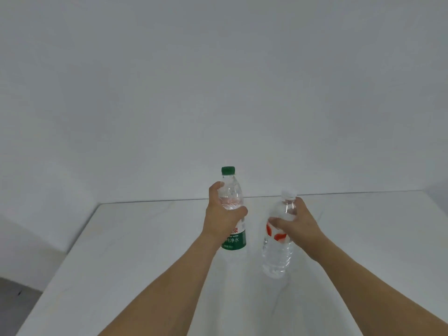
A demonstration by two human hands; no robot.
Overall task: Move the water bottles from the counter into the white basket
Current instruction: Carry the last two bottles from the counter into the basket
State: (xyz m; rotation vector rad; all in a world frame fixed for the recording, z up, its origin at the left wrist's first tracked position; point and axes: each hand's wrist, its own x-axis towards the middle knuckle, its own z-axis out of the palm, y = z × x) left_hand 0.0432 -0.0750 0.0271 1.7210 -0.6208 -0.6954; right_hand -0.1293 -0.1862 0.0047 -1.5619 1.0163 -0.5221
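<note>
Two clear water bottles are over the white counter (145,251). The green-capped bottle (230,192) with a green label stands upright, and my left hand (221,219) is wrapped around its middle. To its right is a white-capped bottle (277,253) with a red label, tilted slightly, gripped near its upper half by my right hand (297,225). Whether either bottle still touches the counter, I cannot tell. The white basket is not in view.
A plain white wall rises behind the counter. The counter's left edge runs diagonally down to the lower left, with grey floor (14,299) beyond it. The counter's far edge lies just behind the bottles.
</note>
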